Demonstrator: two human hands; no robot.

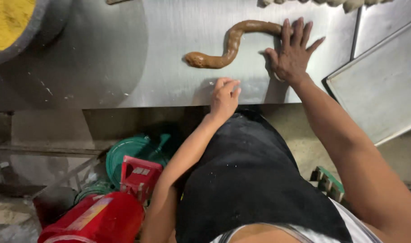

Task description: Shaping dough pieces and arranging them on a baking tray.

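A long brown rope of dough (230,45) lies curved on a steel table (169,67). My right hand (292,50) presses flat, fingers spread, on the rope's right end. My left hand (224,95) rests at the table's near edge, fingers loosely curled, holding nothing. It is a little below the dough's left, thicker end.
A dark bowl of yellow powder (9,24) stands at the far left. A steel tray (381,85) sits tilted at the right. Pale dough pieces (345,3) line the top edge. Below the table are a red container (95,220), a red box (140,175) and green lids (133,150).
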